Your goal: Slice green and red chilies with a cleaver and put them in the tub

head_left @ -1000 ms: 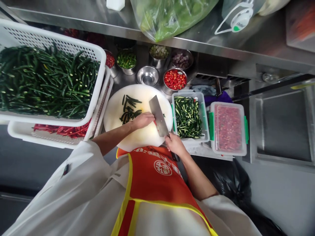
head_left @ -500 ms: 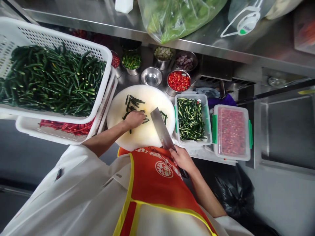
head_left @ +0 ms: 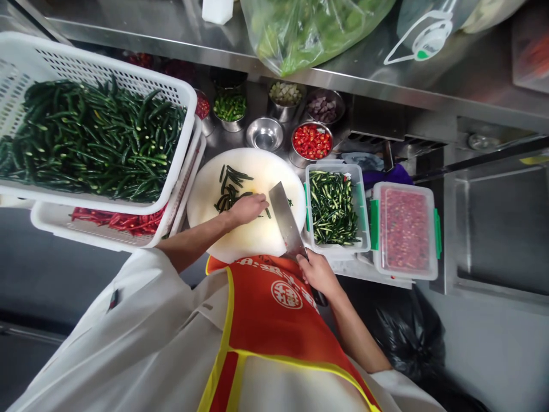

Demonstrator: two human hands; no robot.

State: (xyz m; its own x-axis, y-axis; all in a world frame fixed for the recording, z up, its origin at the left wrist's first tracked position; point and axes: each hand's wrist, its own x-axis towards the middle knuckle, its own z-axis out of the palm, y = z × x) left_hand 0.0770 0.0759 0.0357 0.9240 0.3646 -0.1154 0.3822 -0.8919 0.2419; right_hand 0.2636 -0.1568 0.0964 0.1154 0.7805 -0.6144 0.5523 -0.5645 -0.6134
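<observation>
Gripping the knife (head_left: pixel 287 220) in the right hand (head_left: pixel 319 276), maybe for steady cuts — with the left hand (head_left: pixel 247 209) curled by green pepper bits (head_left: pixel 231 190) on the board (head_left: pixel 240 243), can't tell if pinching any.

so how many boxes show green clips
2: an open box of cut green peppers beside the cutting board, and a lidded box to its right.

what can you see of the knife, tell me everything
The knife has a broad, nearly rectangular grey blade, seemingly metal, and a dark handle. The right hand grips it. It slants over the white cutting board's right side, blade end pointing away from the person; whether it touches the board is unclear.
</observation>
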